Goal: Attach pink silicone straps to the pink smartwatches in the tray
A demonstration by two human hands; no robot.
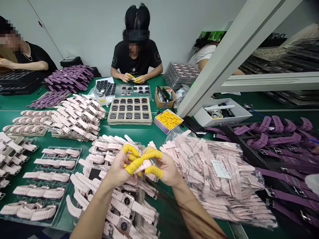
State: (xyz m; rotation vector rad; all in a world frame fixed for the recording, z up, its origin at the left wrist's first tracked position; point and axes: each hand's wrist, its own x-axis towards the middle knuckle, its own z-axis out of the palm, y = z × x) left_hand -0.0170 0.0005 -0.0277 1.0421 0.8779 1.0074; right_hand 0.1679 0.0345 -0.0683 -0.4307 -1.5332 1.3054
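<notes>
My left hand (124, 166) and my right hand (161, 162) meet at the middle of the view, with yellow finger cots on their fingertips. Between them they pinch a pale pink watch strap (144, 166); the fingers hide much of it, so I cannot tell whether a watch is joined to it. Below my hands lie pink-strapped smartwatches (127, 200), some with round sensors on their backs facing up. Just right of my right hand is a heap of pink straps in clear plastic bags (199, 172), with a white label on top.
Trays of pink-strapped watches (47, 181) stand at left. Beyond my hands are a tray of dark watch faces (129, 111) and a box of yellow finger cots (168, 120). Purple straps (279, 139) lie at right, below a white frame post (219, 63). A co-worker (136, 49) sits opposite.
</notes>
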